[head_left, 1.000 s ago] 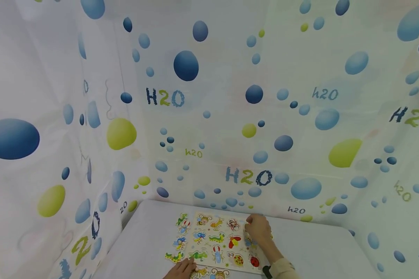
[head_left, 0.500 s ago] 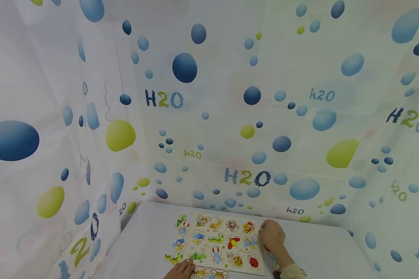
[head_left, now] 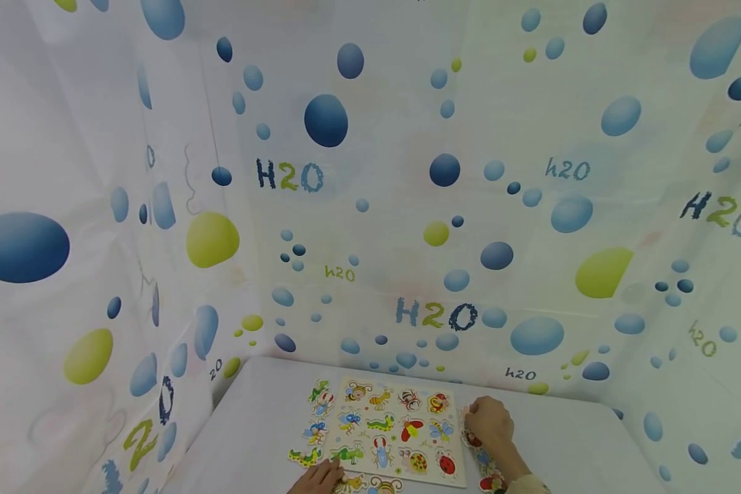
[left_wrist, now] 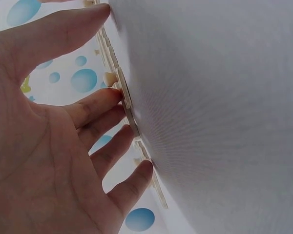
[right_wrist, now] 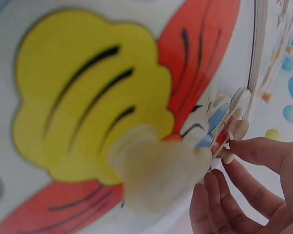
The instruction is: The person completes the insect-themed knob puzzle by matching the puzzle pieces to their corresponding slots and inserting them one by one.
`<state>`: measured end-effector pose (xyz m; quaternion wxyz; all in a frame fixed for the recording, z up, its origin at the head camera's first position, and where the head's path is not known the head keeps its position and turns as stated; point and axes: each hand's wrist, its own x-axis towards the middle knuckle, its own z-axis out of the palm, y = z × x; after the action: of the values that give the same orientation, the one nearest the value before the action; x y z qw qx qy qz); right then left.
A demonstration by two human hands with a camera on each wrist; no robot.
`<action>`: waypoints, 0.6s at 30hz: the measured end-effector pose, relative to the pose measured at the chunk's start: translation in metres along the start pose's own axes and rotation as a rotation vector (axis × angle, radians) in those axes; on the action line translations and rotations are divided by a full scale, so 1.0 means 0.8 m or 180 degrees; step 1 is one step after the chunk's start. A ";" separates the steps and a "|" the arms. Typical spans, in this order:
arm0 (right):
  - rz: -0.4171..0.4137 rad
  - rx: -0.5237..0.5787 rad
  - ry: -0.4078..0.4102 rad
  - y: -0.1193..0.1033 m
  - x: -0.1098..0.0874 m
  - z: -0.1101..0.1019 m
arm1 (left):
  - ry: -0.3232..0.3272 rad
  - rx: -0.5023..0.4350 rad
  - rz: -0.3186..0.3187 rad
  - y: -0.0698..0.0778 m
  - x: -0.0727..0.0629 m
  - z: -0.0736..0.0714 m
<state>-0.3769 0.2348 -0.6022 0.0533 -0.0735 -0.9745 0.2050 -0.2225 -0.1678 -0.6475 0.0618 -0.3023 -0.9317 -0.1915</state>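
A pale insect puzzle board (head_left: pixel 424 392) lies on the white table, showing several coloured insects. Beyond its right edge my right hand (head_left: pixel 492 427) pinches the knob of a puzzle piece (right_wrist: pixel 223 136), coloured red and blue in the right wrist view; fingers hide part of it in the head view. My left hand (head_left: pixel 317 478) rests at the board's near left corner. Seen in the left wrist view, its fingers (left_wrist: pixel 93 105) are extended and touch the edges of thin knobbed pieces (left_wrist: pixel 122 87). A bee piece (head_left: pixel 385 486) lies along the near edge.
Loose pieces lie left of the board, among them a caterpillar (head_left: pixel 305 457) and a blue insect (head_left: pixel 315 432). More pieces (head_left: pixel 484 458) line its right side. A large yellow-and-red knobbed piece (right_wrist: pixel 88 73) fills the right wrist foreground. A bubble-printed curtain (head_left: pixel 370 240) surrounds the table.
My right hand has moved right and nearer from the board's upper right corner, uncovering a red-and-yellow insect there. It now pinches a piece beside the board. My left hand has stayed put.
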 end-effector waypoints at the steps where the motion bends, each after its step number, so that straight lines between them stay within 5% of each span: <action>1: -0.0003 0.0016 0.0001 0.000 0.000 0.000 | -0.0032 -0.0016 0.0004 0.000 0.000 -0.001; 9: -0.0070 0.0158 0.0063 -0.003 -0.003 -0.003 | -0.0416 -0.0203 -0.0076 -0.001 0.000 -0.014; 18: -0.0023 0.0257 0.0016 -0.005 -0.008 -0.003 | -0.0373 -0.0151 -0.0034 -0.002 -0.002 -0.011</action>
<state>-0.3705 0.2315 -0.5988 0.0594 -0.0684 -0.9656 0.2438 -0.2217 -0.1732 -0.6403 -0.0010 -0.3094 -0.9305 -0.1958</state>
